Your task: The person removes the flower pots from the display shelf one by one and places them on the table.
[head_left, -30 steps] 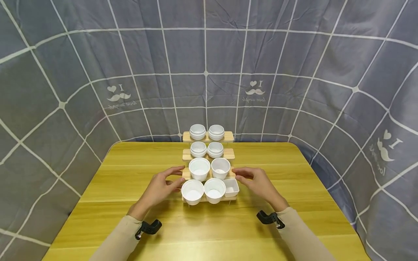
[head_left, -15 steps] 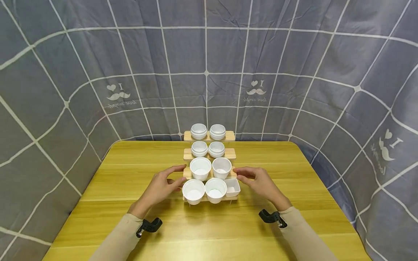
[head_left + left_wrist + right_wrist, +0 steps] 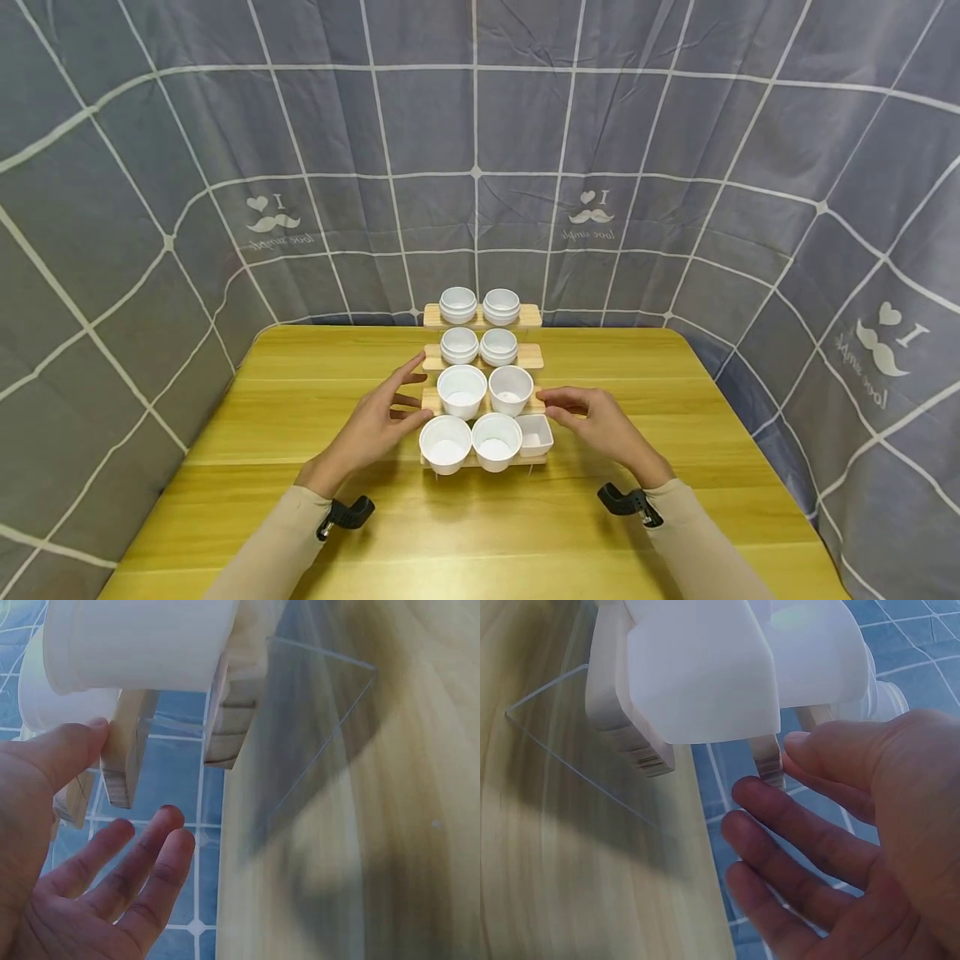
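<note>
A stepped wooden stand (image 3: pixel 531 357) with clear supports stands on the table and bears white cups. In the head view my left hand (image 3: pixel 372 427) is at its left side with fingers spread. The left thumb (image 3: pixel 75 746) touches the end of one wooden step in the left wrist view, the other fingers apart from it. At the opposite end my right hand (image 3: pixel 604 427) has thumb and index finger pinching the second step from the front. Round cups (image 3: pixel 446 443) and one squarish cup (image 3: pixel 536 435) sit on the lowest step; smaller white bowls (image 3: pixel 458 305) fill the upper ones.
The wooden table (image 3: pixel 480 533) carries the stand near its middle. A grey curtain (image 3: pixel 480 117) with white grid lines hangs behind and along both sides. Each wrist wears a black camera mount (image 3: pixel 351 512).
My left index finger has moved away from me, spreading wider from the thumb toward the third step. The right hand keeps its place at the stand, and the cups stay put.
</note>
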Motion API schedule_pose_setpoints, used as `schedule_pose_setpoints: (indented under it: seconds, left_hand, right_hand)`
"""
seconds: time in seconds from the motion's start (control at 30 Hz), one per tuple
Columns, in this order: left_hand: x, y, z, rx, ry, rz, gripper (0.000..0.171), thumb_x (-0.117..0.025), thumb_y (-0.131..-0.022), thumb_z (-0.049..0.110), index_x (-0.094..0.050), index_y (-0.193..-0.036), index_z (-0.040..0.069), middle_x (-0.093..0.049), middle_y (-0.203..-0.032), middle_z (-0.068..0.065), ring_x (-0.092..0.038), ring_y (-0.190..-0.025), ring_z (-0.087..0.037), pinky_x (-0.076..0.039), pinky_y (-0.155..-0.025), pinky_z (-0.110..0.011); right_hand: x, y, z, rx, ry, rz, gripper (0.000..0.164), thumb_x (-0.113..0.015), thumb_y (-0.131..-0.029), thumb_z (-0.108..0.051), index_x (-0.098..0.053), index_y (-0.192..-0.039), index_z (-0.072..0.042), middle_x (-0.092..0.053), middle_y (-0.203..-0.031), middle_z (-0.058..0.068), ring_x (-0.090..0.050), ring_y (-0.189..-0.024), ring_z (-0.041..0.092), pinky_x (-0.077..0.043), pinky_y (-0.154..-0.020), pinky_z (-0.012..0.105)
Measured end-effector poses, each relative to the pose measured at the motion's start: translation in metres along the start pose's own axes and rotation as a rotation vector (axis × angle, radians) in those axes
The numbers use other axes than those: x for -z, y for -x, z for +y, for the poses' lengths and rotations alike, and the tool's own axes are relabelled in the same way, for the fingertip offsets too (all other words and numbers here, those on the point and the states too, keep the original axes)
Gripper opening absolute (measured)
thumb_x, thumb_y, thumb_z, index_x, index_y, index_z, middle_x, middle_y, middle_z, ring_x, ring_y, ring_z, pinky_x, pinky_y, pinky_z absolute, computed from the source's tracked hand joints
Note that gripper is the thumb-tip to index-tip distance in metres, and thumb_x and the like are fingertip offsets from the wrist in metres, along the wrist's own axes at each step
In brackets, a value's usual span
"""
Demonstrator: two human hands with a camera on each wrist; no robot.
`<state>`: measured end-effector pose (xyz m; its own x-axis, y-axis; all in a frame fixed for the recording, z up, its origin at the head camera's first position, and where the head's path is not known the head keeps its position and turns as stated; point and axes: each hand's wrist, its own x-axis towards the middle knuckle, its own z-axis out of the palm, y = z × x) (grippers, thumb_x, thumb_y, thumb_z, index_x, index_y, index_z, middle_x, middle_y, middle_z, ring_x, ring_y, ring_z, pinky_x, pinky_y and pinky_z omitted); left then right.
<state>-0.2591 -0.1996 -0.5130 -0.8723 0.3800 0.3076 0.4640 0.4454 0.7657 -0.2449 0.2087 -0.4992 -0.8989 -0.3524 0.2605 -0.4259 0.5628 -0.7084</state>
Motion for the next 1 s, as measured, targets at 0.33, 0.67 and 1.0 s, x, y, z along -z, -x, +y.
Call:
schedule_pose_setpoints:
  seconds: [0.33,0.67,1.0]
  left_hand:
    - [0.004,-0.006,0.001,-0.055,-0.02,-0.016,0.094,-0.09,-0.106,0.018,-0.038,-0.184,0.024,-0.072,-0.159,-0.022,-0.078,-0.134,-0.046,-0.068,-0.108,-0.063]
    - [0.007,-0.008,0.005,-0.074,-0.081,-0.017,0.092,-0.091,-0.105,0.019,-0.041,-0.182,0.022,-0.08,-0.148,-0.014,-0.082,-0.127,-0.04,-0.07,-0.107,-0.058]
    - [0.009,-0.007,0.005,-0.078,-0.101,-0.014,0.089,-0.089,-0.106,0.02,-0.042,-0.181,0.019,-0.08,-0.147,-0.017,-0.083,-0.124,-0.041,-0.07,-0.105,-0.058]
  right_hand:
    - [0.007,-0.002,-0.002,0.038,0.043,-0.035,0.028,-0.076,-0.115,-0.017,-0.083,-0.14,-0.005,-0.086,-0.137,0.014,-0.085,-0.116,0.028,-0.068,-0.098,0.028]
    - [0.021,-0.009,-0.01,0.034,0.125,0.024,0.028,-0.078,-0.114,-0.015,-0.082,-0.14,-0.006,-0.09,-0.125,0.011,-0.087,-0.108,0.026,-0.07,-0.093,0.035]
    - [0.044,-0.028,-0.032,0.081,0.205,0.172,0.026,-0.077,-0.115,-0.017,-0.083,-0.139,-0.007,-0.089,-0.12,0.011,-0.086,-0.107,0.03,-0.071,-0.098,0.052]
